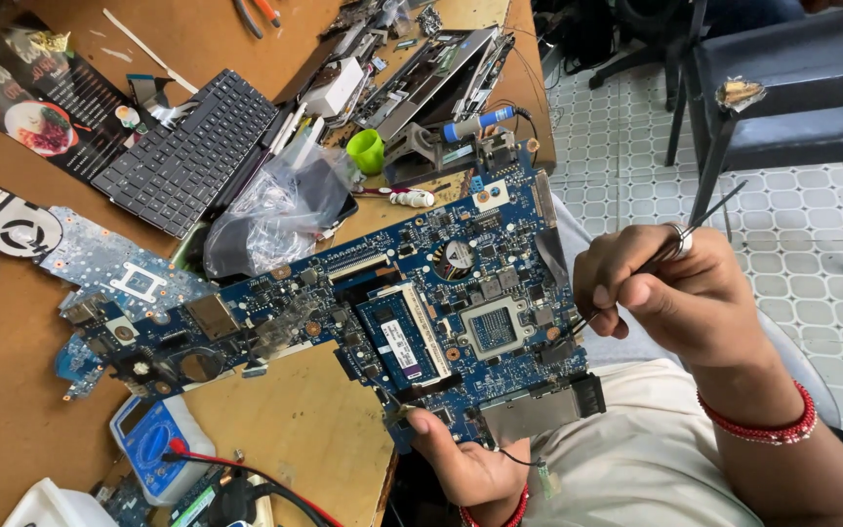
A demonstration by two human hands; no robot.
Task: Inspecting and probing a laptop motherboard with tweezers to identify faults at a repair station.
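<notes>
A large blue laptop motherboard (412, 293) is held tilted over the edge of the wooden bench. My left hand (465, 459) grips its lower edge from below, thumb on the board near the memory module (397, 337). My right hand (675, 293) pinches thin black tweezers (636, 283), whose tips touch the board's right side beside the square processor chip (490, 329). Both wrists wear red bead bracelets.
On the bench lie a black laptop keyboard (187, 151), a crumpled plastic bag (275, 210), a second blue board (119, 273), a fan (7, 224), a blue multimeter (153, 444) with red and black leads, a green cap (366, 149) and opened laptop shells (431, 73). A dark chair (782, 88) stands on the tiled floor.
</notes>
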